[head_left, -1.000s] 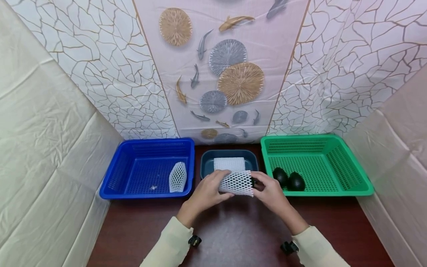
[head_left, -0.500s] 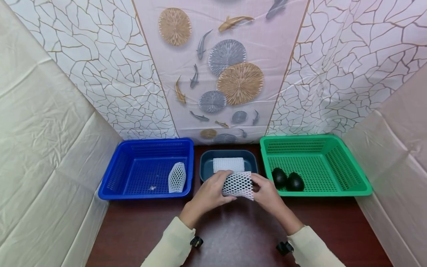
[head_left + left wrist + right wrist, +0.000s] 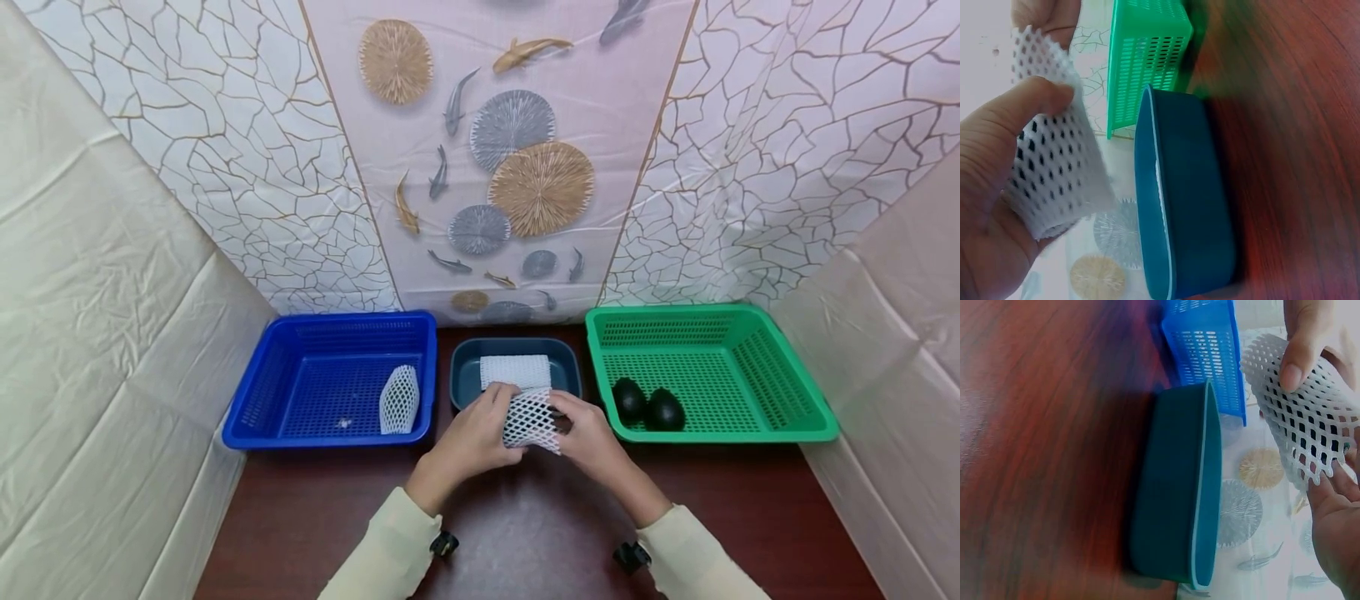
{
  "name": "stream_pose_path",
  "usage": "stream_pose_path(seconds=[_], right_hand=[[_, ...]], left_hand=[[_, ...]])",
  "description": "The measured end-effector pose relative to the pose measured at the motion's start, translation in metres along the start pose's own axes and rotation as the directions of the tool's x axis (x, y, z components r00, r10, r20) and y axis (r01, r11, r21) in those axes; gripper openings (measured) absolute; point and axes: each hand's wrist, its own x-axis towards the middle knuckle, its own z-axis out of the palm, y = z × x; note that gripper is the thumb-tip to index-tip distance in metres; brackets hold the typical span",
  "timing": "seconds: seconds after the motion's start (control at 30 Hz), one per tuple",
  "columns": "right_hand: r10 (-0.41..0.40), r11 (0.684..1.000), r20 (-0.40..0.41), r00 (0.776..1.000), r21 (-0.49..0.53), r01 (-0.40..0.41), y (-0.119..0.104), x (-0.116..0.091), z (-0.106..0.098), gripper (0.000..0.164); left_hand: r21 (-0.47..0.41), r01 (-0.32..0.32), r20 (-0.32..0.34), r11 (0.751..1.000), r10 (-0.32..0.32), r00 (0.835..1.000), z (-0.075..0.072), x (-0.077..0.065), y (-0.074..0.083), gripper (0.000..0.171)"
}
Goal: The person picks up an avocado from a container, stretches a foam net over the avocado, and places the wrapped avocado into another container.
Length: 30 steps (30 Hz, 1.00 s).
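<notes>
A white foam net sleeve [image 3: 529, 419] is held between both hands over the front of the dark teal tray [image 3: 462, 364]. Something dark shows through its mesh, most of it hidden. My left hand [image 3: 474, 433] grips the sleeve's left part, thumb on the near side in the left wrist view. At the other end, the fingers of my right hand [image 3: 592, 435] pinch the sleeve's rim [image 3: 1319, 477]. More white foam net [image 3: 514, 371] lies flat in the tray. Two dark, egg-shaped fruits, like avocados [image 3: 664, 410], rest in the green basket [image 3: 806, 417].
To the left stands a blue basket [image 3: 240, 425], with a filled-out foam net sleeve [image 3: 399, 400] at its right side and a small pale scrap [image 3: 344, 422] on its floor. The baskets flank the tray on a reddish-brown table [image 3: 525, 533]. Fabric walls [image 3: 135, 317] enclose the back and sides.
My right hand has shifted left and slightly down. The dark thing that showed at the sleeve's right end is now covered there, and that end tilts lower. My left hand has moved slightly right.
</notes>
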Motion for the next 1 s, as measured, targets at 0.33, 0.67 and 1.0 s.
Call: stream_pose_path(seconds=[0.33, 0.67, 1.0], right_hand=[[-0.127, 0.989, -0.12, 0.985, 0.061, 0.136, -0.005, 0.009, -0.007, 0.031], [-0.218, 0.964, 0.047, 0.975, -0.147, 0.223, -0.015, 0.017, 0.009, 0.043], [-0.357, 0.872, 0.277, 0.892, -0.244, 0.425, -0.023, 0.035, 0.044, 0.057]], left_hand=[[-0.095, 0.068, -0.096, 0.993, -0.077, 0.992, -0.027, -0.006, -0.029, 0.084], [-0.092, 0.232, -0.224, 0.968, -0.247, 0.943, -0.074, -0.021, -0.068, 0.084], [-0.081, 0.393, -0.207, 0.916, -0.402, 0.892, -0.106, -0.045, -0.12, 0.085]])
